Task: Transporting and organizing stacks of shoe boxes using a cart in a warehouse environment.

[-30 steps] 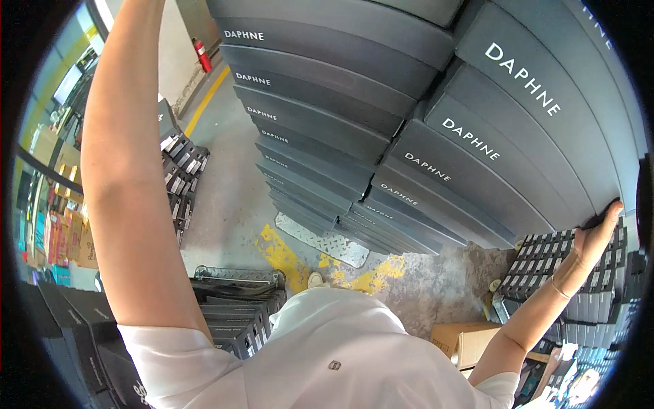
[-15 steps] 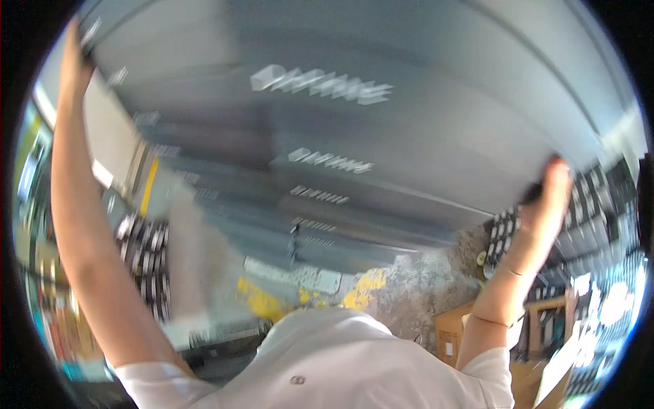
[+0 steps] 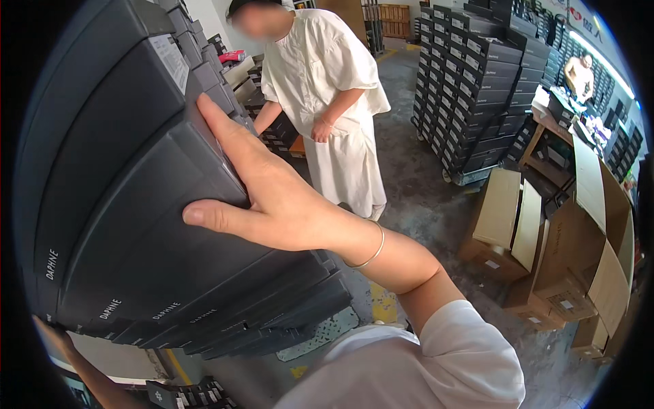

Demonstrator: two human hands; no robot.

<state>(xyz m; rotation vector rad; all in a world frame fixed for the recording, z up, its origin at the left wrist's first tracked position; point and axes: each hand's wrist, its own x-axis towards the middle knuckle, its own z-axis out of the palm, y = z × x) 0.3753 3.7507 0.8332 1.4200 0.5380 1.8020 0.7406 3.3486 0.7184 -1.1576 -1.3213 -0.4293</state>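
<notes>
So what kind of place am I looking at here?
Likely a shoe warehouse or stockroom. The right hand presses on a carried stack of dark boxes, more boxes stand stacked on a pallet, and open cartons sit on the concrete floor.

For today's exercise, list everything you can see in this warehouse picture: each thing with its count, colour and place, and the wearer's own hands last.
Stack of flat boxes: many, dark grey, filling the left, carried against the wearer.
Pallet stack of boxes: many, dark grey, upper middle on the floor.
Cardboard cartons: several, brown, flaps open, at the right.
Co-worker: one, in white clothes, standing behind the carried stack.
Second person: one, far upper right by the shelves.
Concrete floor: grey, with yellow marks near the bottom.
Bracelet: one, thin, on the right wrist.
Right hand: flat against the end of the carried stack.
Left hand: barely visible, under the stack at lower left.
</notes>
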